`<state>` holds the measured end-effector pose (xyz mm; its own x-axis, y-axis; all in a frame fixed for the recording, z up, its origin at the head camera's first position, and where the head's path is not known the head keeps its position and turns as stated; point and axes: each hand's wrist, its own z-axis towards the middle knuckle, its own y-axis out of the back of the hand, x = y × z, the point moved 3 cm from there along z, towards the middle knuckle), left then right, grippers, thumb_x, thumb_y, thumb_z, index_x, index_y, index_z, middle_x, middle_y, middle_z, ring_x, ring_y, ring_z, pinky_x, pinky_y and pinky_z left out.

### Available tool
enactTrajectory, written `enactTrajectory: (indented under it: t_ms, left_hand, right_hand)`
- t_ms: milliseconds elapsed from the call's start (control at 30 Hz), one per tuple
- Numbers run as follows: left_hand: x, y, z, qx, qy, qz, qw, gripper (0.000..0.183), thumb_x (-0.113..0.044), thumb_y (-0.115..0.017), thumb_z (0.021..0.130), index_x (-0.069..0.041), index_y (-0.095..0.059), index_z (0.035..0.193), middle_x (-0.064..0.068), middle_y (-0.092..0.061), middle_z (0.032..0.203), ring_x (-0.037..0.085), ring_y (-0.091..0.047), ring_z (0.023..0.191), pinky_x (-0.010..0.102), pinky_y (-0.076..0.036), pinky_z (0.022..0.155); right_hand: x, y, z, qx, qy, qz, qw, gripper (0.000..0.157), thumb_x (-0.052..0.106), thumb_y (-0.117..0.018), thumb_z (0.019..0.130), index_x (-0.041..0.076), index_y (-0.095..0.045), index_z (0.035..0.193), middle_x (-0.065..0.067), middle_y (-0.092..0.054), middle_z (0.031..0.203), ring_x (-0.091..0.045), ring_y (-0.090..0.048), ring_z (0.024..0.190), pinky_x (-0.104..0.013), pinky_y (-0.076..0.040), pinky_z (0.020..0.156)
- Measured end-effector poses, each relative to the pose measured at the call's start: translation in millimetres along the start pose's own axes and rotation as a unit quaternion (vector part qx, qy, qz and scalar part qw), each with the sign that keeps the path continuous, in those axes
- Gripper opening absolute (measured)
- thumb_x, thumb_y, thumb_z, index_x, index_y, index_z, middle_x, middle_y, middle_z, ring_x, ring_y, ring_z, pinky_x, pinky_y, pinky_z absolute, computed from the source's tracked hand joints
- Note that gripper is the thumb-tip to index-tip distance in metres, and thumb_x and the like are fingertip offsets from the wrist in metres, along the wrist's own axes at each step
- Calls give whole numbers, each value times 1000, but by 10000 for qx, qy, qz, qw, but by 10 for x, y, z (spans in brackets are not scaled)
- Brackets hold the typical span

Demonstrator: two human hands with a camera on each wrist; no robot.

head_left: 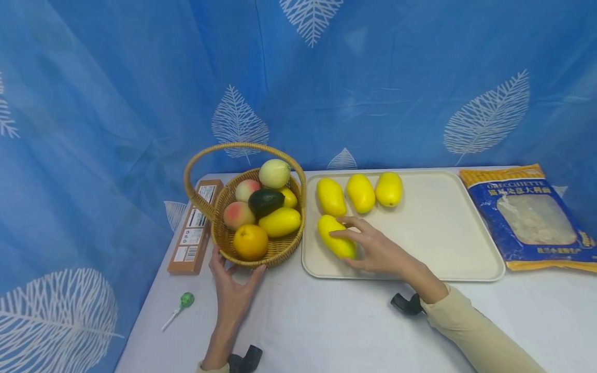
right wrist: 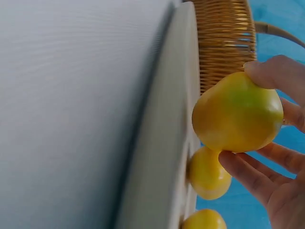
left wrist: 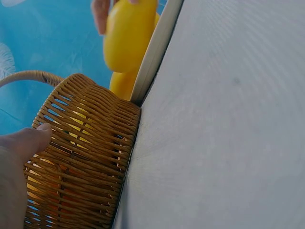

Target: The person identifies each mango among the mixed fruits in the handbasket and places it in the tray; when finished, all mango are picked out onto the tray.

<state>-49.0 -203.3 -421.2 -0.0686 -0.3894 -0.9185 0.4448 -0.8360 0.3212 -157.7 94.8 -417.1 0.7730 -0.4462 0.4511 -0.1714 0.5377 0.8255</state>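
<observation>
Two bare hands were seen set apart above a white-clothed table (head_left: 326, 326). By the thumb and fingers of the right hand (head_left: 373, 248), a smooth, oblong yellow mango with a greenish end (head_left: 333, 244) was gripped. It was held over the near left corner of a cream, shallow rectangular tray (head_left: 434, 228); whether its underside was touching the tray could not be told. Behind it, three more oblong yellow mangoes (head_left: 360, 193) were lined along the tray's left and far part.

Against the near side of a round, tan woven basket with a tall arched handle (head_left: 285, 253), just left of the tray, the left hand (head_left: 233, 294) was rested, its thumb and fingers spread. In the basket were grouped a round orange fruit (head_left: 251, 242), a dark green oval avocado (head_left: 266, 202), two pink-and-cream peaches (head_left: 238, 216), a pale green round fruit (head_left: 275, 173) and further yellow fruit (head_left: 281, 221).

For this step to be done well, a light, even grip around the mango's middle was judged best, since such smooth skin could slip. Room was best left beside the nearest mango, which might be nudged. The basket was best steadied gently, without being tipped.
</observation>
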Motion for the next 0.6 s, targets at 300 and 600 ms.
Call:
enactTrajectory:
  t_ms: [300, 600]
  left_hand:
    - [14, 7, -5, -20, 12, 29, 10000, 106, -5, -80, 78, -4, -8, 155, 28, -16, 151, 43, -29, 139, 57, -37, 105]
    - [9, -7, -3, -39, -20, 49, 10000, 107, -5, -80, 78, -3, -7, 155, 29, -16, 151, 43, -28, 139, 57, -37, 104]
  right_hand:
    - [-27, -100, -2, 275, -75, 77, 9996, 68, 27, -82, 78, 20, -52, 140, -9, -39, 151, -29, -40, 136, -47, -48, 103]
    - [21, -172, 26, 257, -210, 342, 9989, 60, 23, -76, 85, 21, -54, 140, -17, -36, 154, -39, -40, 137, -57, -43, 106]
